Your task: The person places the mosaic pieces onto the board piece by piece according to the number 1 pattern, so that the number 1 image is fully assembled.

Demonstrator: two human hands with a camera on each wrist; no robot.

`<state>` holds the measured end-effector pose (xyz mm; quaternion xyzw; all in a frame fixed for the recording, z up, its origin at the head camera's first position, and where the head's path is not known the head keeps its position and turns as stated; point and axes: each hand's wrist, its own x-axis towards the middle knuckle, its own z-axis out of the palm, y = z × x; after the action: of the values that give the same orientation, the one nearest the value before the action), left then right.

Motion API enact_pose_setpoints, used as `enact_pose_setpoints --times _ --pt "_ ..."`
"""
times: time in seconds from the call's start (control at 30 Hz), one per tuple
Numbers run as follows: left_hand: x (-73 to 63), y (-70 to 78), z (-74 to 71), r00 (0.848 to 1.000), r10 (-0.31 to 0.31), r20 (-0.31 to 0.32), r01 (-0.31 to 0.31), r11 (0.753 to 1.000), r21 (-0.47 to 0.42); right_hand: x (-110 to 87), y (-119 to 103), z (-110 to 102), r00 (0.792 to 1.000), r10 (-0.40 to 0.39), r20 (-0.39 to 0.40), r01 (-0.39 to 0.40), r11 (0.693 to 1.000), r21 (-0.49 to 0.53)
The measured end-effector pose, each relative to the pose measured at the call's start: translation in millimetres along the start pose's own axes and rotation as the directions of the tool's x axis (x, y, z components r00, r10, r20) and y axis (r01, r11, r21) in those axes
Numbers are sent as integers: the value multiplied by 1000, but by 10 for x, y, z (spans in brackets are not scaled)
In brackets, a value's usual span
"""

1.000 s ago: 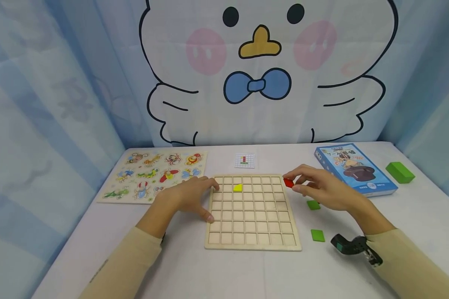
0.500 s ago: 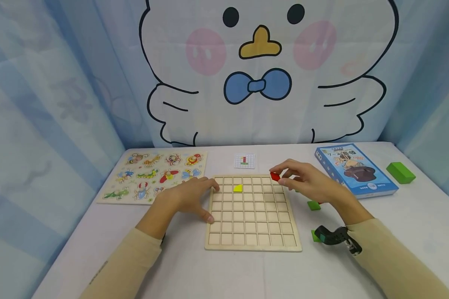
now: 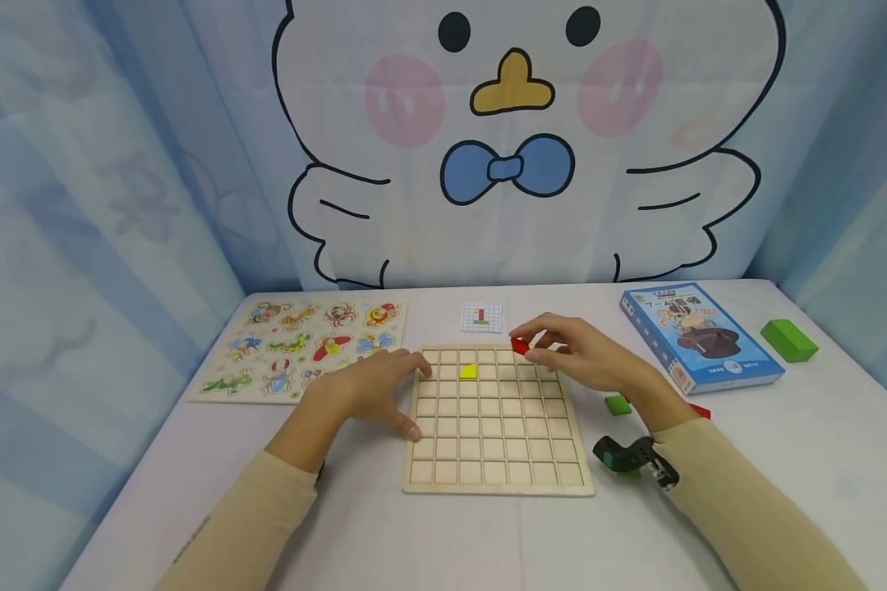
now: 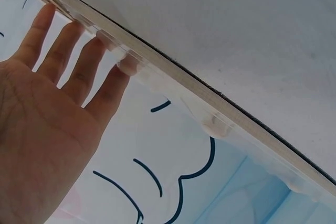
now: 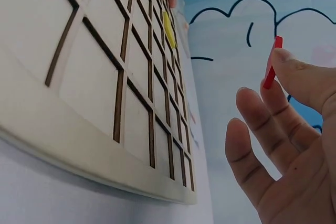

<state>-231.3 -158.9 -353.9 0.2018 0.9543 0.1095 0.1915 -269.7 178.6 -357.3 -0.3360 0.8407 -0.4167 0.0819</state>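
My right hand (image 3: 587, 357) pinches a small red tile (image 3: 520, 345) between thumb and index finger, over the far right part of a wooden grid board (image 3: 498, 487). In the right wrist view the red tile (image 5: 273, 62) is held nearly on edge, with the other fingers loosely bent. A yellow tile with one curved corner (image 3: 469, 372) sits in a cell of the second row, left of the middle. My left hand (image 3: 365, 386) rests at the board's left edge, thumb and fingers spread along it. Seen by the left wrist camera, the left hand (image 4: 52, 129) has straight, parted fingers.
An insect picture board (image 3: 266, 361) lies at the left. Behind the grid stands a small pattern card (image 3: 482, 318). To the right are a blue box (image 3: 702, 336), a green block (image 3: 789, 341), a green tile (image 3: 618, 405) and a red piece (image 3: 700, 411) partly behind the sleeve.
My right hand has carried the red tile leftward from beside the board's right edge to above its far row. The left hand has stayed at the left edge.
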Motion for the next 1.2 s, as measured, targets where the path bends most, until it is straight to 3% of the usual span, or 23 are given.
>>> enact_pose_setpoints --times 0.3,0.53,0.7,1.2 --pt "-6 -5 -8 1000 1 6 -1 1000 -10 156 61 86 999 12 46 -12 1000 16" --pt "0 -1 -10 1000 -1 3 1 1000 -18 247 52 130 996 -8 88 9 1000 -17" --pt "-5 -4 -9 1000 -10 6 10 1000 -17 317 61 198 992 22 123 -16 999 -50" --pt "-1 -28 14 1000 -6 -4 6 1000 0 418 59 352 992 57 110 -40 987 -153"
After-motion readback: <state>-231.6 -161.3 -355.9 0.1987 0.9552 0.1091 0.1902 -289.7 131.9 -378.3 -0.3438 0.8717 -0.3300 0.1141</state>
